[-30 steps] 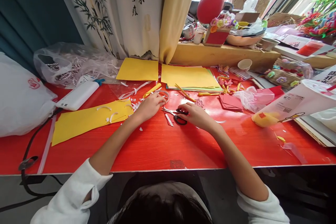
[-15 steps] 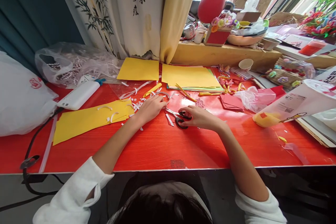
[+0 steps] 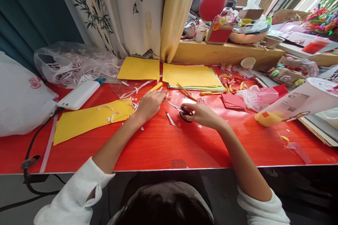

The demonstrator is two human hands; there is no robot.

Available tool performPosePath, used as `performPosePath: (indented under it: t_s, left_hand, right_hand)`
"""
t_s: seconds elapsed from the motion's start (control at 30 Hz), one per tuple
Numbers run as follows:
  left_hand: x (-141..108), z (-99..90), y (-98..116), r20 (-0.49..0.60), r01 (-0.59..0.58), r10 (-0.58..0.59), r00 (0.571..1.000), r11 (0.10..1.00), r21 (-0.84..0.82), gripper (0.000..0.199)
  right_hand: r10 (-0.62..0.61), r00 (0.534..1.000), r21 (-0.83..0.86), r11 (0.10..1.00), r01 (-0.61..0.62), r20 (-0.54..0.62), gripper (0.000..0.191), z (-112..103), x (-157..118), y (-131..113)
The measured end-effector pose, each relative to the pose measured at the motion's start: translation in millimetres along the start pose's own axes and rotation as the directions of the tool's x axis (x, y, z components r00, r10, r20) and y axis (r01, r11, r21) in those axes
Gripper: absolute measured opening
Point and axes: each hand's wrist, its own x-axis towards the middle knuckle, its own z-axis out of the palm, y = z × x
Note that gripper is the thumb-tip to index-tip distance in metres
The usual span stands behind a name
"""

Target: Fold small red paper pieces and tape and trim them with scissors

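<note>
My right hand (image 3: 203,115) grips a pair of scissors (image 3: 186,115) by the black handles. The metal blades point left, toward the fingertips of my left hand (image 3: 151,104). Between those fingertips, closed in a pinch, a thin white paper strip (image 3: 166,94) curls up; the fingers hide part of it. On the red tabletop just below the blades lies a small red and white paper scrap (image 3: 170,119). White paper bits (image 3: 135,105) are scattered beside my left hand, and a rolled yellow paper piece (image 3: 156,87) lies behind it.
Yellow sheets (image 3: 89,121) lie at the left and a stack of yellow paper (image 3: 190,75) at the back. Red paper squares (image 3: 233,101) lie to the right, near a tilted drink cup (image 3: 295,103). A white power bank-like box (image 3: 80,95) and plastic bag (image 3: 23,98) stand left.
The scissors have moved slightly up and their handles have come closer together. My left hand has shifted a little back, and the white loop at its fingertips looks smaller.
</note>
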Motion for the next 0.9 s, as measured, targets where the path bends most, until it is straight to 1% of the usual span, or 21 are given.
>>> performPosePath:
  t_s: [0.07,0.13,0.23,0.3,0.4,0.43,0.47,0.53,0.6,0.67,0.8,0.9]
  left_hand:
    - [1,-4.4,0,-0.028,0.006,-0.005,1.000,1.000,0.014,0.024]
    - [3,-9.5,0,-0.069,0.009,-0.006,0.998,0.999,0.046,0.024]
    - [4,-17.0,1,-0.152,0.005,0.013,0.988,0.993,0.119,0.025]
    - [4,-20.8,2,-0.178,-0.012,0.046,0.983,0.983,0.185,0.028]
    - [3,-23.8,4,-0.163,-0.070,0.124,0.979,0.951,0.301,0.032]
    - [2,-24.2,4,-0.164,-0.084,0.147,0.975,0.938,0.337,0.032]
    - [2,-24.6,4,-0.173,-0.091,0.164,0.971,0.926,0.367,0.032]
    - [2,-25.9,2,-0.197,-0.089,0.182,0.963,0.911,0.403,0.030]
    - [3,-28.3,1,-0.204,-0.087,0.179,0.963,0.916,0.391,0.031]
    - [3,-31.6,0,-0.197,-0.089,0.158,0.968,0.943,0.322,0.033]
    - [2,-36.8,-1,-0.193,-0.098,0.130,0.973,0.981,0.167,0.032]
    - [-2,-38.4,-14,-0.199,-0.104,0.118,0.973,0.991,0.079,0.030]
  right_hand:
    - [-0.010,0.996,0.027,1.000,0.012,-0.088,0.013,2,3,1]
    - [-0.007,0.982,0.063,0.998,0.019,-0.188,0.011,6,5,0]
    - [0.002,0.966,0.103,0.994,0.026,-0.260,0.016,11,8,-4]
    - [-0.015,0.957,0.084,0.996,0.041,-0.289,0.028,14,7,-8]
    - [-0.073,0.952,0.028,0.996,0.085,-0.296,0.059,16,5,-12]
    - [-0.087,0.954,0.019,0.995,0.096,-0.288,0.065,16,4,-13]
    - [-0.093,0.955,0.013,0.995,0.101,-0.283,0.067,16,3,-14]
    - [-0.088,0.952,-0.021,0.996,0.085,-0.293,0.065,14,3,-15]
    - [-0.086,0.944,-0.106,0.993,0.055,-0.319,0.063,12,2,-16]
    - [-0.108,0.929,-0.202,0.979,0.037,-0.353,0.066,10,1,-17]
    - [-0.210,0.889,-0.394,0.918,0.036,-0.407,0.075,9,-2,-20]
    - [-0.273,0.870,-0.525,0.851,0.019,-0.411,0.074,8,-6,-18]
